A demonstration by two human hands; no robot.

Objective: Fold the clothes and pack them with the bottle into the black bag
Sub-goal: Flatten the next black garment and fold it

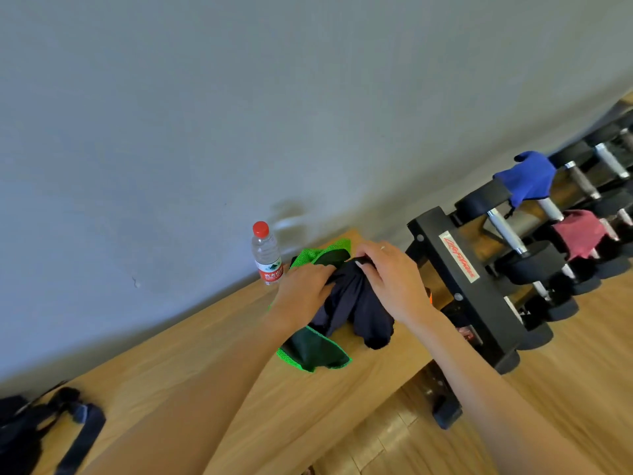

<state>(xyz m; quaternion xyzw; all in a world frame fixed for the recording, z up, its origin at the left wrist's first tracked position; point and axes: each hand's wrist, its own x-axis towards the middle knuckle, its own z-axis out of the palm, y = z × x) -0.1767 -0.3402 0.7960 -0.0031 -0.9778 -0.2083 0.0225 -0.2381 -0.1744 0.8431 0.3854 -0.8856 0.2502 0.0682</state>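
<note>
Grey wall behind, long light wooden bench (212, 354) running along it, wood floor at right. Far left on the bench: black fabric bag with wide straps (30, 430), well apart from everything else. Clear plastic water bottle with red cap (267, 254) stands upright near the wall, just left of the clothes. Green mesh garment with dark lining (313, 351) lies flat on the bench, crumpled dark navy garment (359, 308) on top of it. Left hand (305, 291) has fingers curled into the navy cloth, gripping it; right hand (394, 279) pinches a dark edge of the same piece at its top. Right of that: black dumbbell rack (469, 286), blue cloth (529, 176) and pink cloth (579, 233) draped on it.

Step, my read: start of folding the navy piece, nothing packed yet. Next move needs it lifted clear of the green one, spread flat, then folded. Bag is a long reach left.
</note>
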